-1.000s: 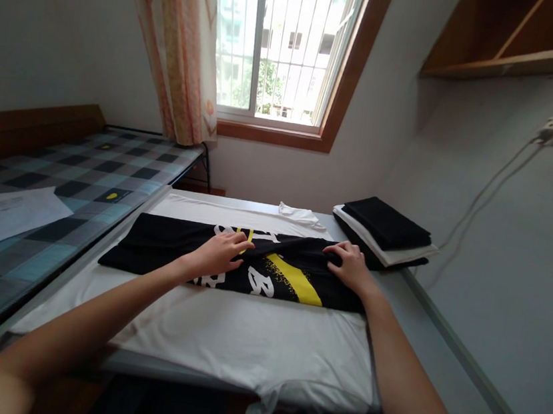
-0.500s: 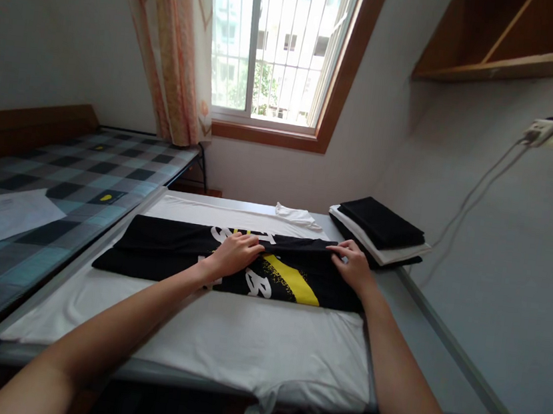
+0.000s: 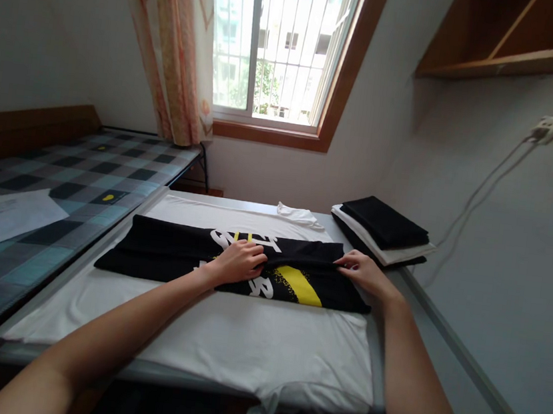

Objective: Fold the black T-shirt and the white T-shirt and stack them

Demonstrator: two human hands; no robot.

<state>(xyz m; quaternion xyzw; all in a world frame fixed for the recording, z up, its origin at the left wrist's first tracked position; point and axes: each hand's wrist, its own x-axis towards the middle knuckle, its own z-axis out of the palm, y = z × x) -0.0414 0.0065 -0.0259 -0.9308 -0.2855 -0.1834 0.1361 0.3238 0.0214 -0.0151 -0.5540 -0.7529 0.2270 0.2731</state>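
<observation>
A black T-shirt [image 3: 161, 246] with white lettering and a yellow print lies folded into a long strip. Under it, a white T-shirt [image 3: 260, 339] is spread flat, one sleeve hanging over the table's front edge. My left hand [image 3: 240, 261] is closed on the black cloth near the middle of the print, fingers curled over a ridge of fabric. At the strip's right end, my right hand [image 3: 363, 272] pinches the black cloth between thumb and fingers. The tips of my left fingers are partly hidden.
A stack of folded black and white clothes [image 3: 385, 227] sits at the table's back right. The grey table [image 3: 451, 383] has a raised rim. To the left is a bed with a checked cover [image 3: 79, 169] and a sheet of paper [image 3: 7, 218]. A cable [image 3: 480, 192] hangs along the right wall.
My right hand has shifted slightly right and toward me, its grip still on the black T-shirt's right end. The ridge of cloth between my hands has come lower. My left hand moved slightly nearer.
</observation>
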